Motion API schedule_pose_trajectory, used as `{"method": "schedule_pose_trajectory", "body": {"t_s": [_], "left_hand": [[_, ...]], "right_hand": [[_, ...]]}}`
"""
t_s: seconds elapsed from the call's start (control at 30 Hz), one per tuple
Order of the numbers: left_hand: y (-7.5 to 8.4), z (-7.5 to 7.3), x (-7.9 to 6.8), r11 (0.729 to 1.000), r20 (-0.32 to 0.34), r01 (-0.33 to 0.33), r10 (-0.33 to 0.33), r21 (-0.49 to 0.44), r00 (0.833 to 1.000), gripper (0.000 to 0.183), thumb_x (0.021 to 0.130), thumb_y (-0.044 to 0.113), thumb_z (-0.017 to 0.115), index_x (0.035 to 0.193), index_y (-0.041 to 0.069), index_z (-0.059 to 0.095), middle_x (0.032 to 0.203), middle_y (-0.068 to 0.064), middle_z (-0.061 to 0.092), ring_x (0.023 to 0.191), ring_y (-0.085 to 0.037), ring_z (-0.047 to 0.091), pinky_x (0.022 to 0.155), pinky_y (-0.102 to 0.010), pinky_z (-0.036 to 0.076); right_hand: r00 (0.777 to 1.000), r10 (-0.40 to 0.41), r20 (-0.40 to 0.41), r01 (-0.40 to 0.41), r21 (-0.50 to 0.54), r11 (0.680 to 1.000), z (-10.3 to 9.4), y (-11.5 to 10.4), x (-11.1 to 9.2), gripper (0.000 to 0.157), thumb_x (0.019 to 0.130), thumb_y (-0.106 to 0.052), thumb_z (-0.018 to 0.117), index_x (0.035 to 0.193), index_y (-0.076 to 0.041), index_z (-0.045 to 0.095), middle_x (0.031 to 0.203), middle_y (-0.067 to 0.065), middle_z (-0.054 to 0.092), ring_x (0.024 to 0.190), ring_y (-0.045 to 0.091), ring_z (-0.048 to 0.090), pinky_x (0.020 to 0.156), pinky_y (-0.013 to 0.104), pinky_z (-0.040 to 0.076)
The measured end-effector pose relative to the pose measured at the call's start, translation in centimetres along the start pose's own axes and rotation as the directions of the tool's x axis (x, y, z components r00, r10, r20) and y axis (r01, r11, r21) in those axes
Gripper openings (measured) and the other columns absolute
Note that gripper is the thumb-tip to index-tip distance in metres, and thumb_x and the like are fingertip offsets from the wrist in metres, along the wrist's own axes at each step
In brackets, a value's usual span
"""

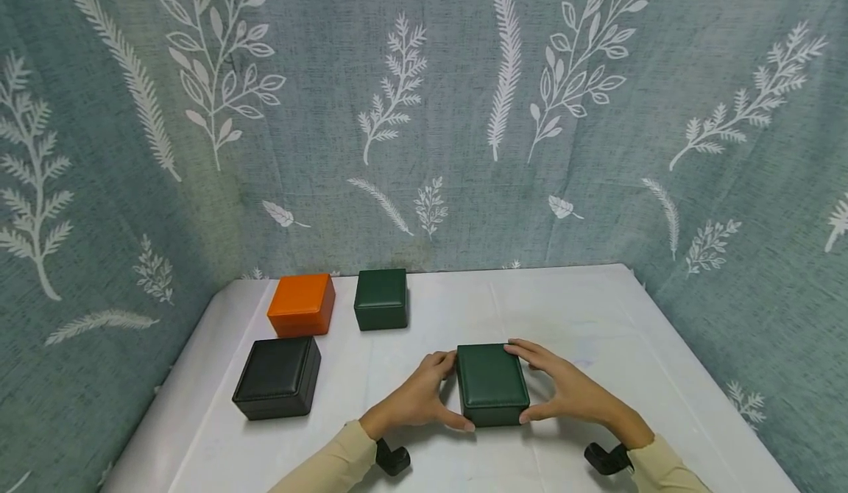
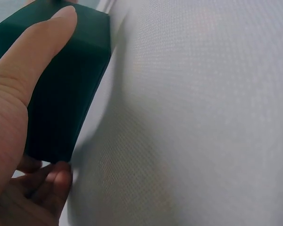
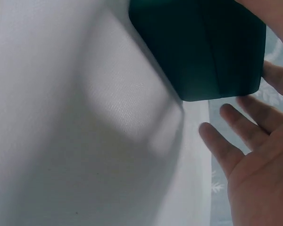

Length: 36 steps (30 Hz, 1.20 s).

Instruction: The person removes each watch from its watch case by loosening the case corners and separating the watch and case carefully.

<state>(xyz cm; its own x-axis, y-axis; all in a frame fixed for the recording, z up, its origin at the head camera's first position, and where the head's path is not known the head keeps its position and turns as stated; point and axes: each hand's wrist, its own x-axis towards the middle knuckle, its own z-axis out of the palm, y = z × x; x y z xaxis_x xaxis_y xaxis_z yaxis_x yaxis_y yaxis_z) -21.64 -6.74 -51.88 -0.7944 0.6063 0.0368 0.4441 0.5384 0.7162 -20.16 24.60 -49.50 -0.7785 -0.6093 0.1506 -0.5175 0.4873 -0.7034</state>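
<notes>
A dark green leather-look box (image 1: 492, 379) with a closed lid sits near the front of the table, between both hands. The left hand (image 1: 419, 396) grips its left side, the thumb across the front face and the fingers at the back corner. From the other side the right hand (image 1: 571, 388) holds it, thumb at the front right corner and fingertips at the far right edge. In the right wrist view, some lower fingers (image 3: 221, 146) stand off the green box (image 3: 198, 52). The left wrist view shows the thumb (image 2: 42, 42) lying along the box (image 2: 66, 103).
On the left of the white table (image 1: 583, 309) stand an orange box (image 1: 301, 304), a black box (image 1: 278, 377) in front of it, and a second green box (image 1: 381, 299) at the back. A leaf-patterned curtain (image 1: 457, 110) surrounds the table's back and sides.
</notes>
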Motion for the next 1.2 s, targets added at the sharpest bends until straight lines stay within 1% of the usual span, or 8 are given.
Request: {"method": "schedule_pose_trajectory", "body": {"t_s": [0.17, 0.23, 0.4, 0.5, 0.73, 0.9, 1.07, 1.2], "left_hand": [[-0.08, -0.02, 0.03, 1.0, -0.009, -0.013, 0.013, 0.007, 1.0, 0.121, 0.066, 0.056, 0.094, 0.159, 0.005, 0.035, 0.151, -0.009, 0.043, 0.128, -0.02, 0.044, 0.105, -0.034, 0.048], [-0.11, -0.07, 0.04, 1.0, -0.014, -0.014, 0.014, 0.01, 1.0, 0.121, 0.066, 0.056, 0.095, 0.158, 0.004, 0.036, 0.15, -0.009, 0.043, 0.127, -0.02, 0.045, 0.104, -0.033, 0.048], [-0.17, -0.08, 0.05, 1.0, -0.025, -0.01, 0.01, 0.017, 1.0, 0.121, 0.065, 0.055, 0.096, 0.157, 0.003, 0.037, 0.149, -0.01, 0.045, 0.126, -0.019, 0.046, 0.103, -0.033, 0.048], [-0.18, -0.02, 0.08, 1.0, -0.029, -0.011, 0.012, 0.016, 1.0, 0.12, 0.064, 0.054, 0.096, 0.157, 0.003, 0.039, 0.148, -0.009, 0.045, 0.125, -0.019, 0.047, 0.103, -0.032, 0.048], [-0.07, -0.05, 0.17, 1.0, -0.019, 0.004, -0.003, 0.011, 1.0, 0.12, 0.065, 0.051, 0.097, 0.156, -0.001, 0.037, 0.148, -0.012, 0.045, 0.126, -0.022, 0.048, 0.104, -0.034, 0.048], [-0.01, -0.08, 0.11, 1.0, -0.021, 0.021, -0.02, 0.02, 1.0, 0.121, 0.065, 0.05, 0.097, 0.156, -0.002, 0.037, 0.148, -0.013, 0.045, 0.124, -0.021, 0.05, 0.103, -0.034, 0.049], [0.11, -0.13, 0.0, 1.0, -0.025, 0.018, -0.017, 0.018, 1.0, 0.121, 0.065, 0.051, 0.097, 0.155, -0.003, 0.038, 0.148, -0.013, 0.046, 0.124, -0.02, 0.05, 0.104, -0.033, 0.048], [0.08, -0.18, -0.03, 1.0, -0.025, 0.003, -0.002, 0.019, 1.0, 0.12, 0.065, 0.051, 0.097, 0.155, -0.003, 0.038, 0.148, -0.013, 0.046, 0.124, -0.021, 0.049, 0.104, -0.033, 0.048]], "right_hand": [[1.0, 0.001, -0.013, -0.001, -0.034, 0.999, 0.12, 0.12, 0.15, 0.104, 0.075, -0.055, 0.088, 0.16, -0.026, 0.037, 0.166, 0.009, 0.031, 0.15, 0.037, 0.031, 0.107, 0.066, 0.04], [1.0, -0.006, -0.02, 0.005, -0.039, 0.999, 0.14, 0.17, 0.24, 0.104, 0.074, -0.055, 0.088, 0.16, -0.027, 0.038, 0.165, 0.009, 0.032, 0.15, 0.035, 0.031, 0.107, 0.067, 0.039], [0.998, -0.036, -0.043, 0.033, -0.062, 0.998, 0.05, 0.19, 0.45, 0.103, 0.073, -0.056, 0.089, 0.159, -0.026, 0.042, 0.162, 0.01, 0.038, 0.148, 0.033, 0.036, 0.106, 0.064, 0.042], [0.998, -0.043, -0.048, 0.04, -0.057, 0.998, -0.05, 0.15, 0.5, 0.102, 0.072, -0.055, 0.09, 0.158, -0.025, 0.044, 0.161, 0.011, 0.04, 0.147, 0.034, 0.039, 0.105, 0.063, 0.044], [0.999, -0.03, -0.039, 0.03, 0.017, 0.999, -0.33, 0.11, 0.52, 0.096, 0.075, -0.046, 0.092, 0.156, -0.021, 0.047, 0.159, 0.018, 0.04, 0.143, 0.043, 0.041, 0.102, 0.068, 0.043], [0.999, -0.012, -0.035, 0.014, 0.078, 0.997, -0.39, 0.27, 0.71, 0.093, 0.076, -0.043, 0.092, 0.155, -0.023, 0.047, 0.159, 0.019, 0.039, 0.144, 0.044, 0.039, 0.104, 0.069, 0.04], [1.0, -0.001, -0.028, 0.004, 0.136, 0.991, -0.47, 0.52, 0.88, 0.089, 0.079, -0.036, 0.092, 0.155, -0.023, 0.048, 0.159, 0.016, 0.04, 0.145, 0.042, 0.038, 0.106, 0.069, 0.039], [0.999, 0.005, -0.032, 0.0, 0.153, 0.988, -0.6, 0.76, 1.0, 0.085, 0.08, -0.033, 0.091, 0.153, -0.023, 0.05, 0.157, 0.007, 0.044, 0.143, 0.035, 0.042, 0.108, 0.065, 0.039]]}}
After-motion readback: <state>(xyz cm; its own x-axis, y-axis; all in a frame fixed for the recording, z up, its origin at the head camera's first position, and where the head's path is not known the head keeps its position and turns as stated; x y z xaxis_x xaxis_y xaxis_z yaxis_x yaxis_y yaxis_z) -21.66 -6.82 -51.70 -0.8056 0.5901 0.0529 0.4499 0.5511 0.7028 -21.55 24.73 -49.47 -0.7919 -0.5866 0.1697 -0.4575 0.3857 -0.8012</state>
